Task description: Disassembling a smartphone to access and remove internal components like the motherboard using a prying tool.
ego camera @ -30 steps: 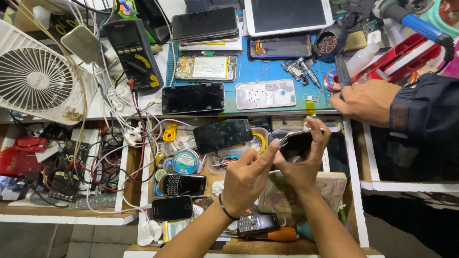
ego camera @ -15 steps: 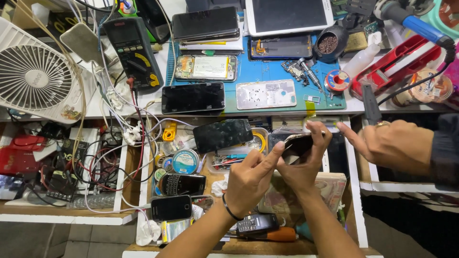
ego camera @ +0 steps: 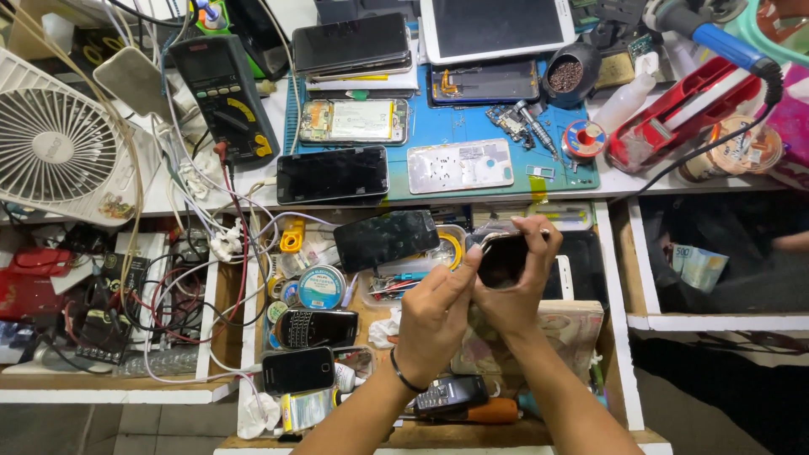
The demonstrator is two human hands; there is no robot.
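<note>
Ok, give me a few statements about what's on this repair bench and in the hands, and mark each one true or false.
1. Both hands, left hand and right hand, grip one small dark phone. True.
2. The white fan stands at the right end of the bench. False: it is at the left end.
3. A multimeter lies between the fan and the blue mat. True.
4. The white tablet lies in the open drawer. False: it lies at the bench's far edge, above the mat.
</note>
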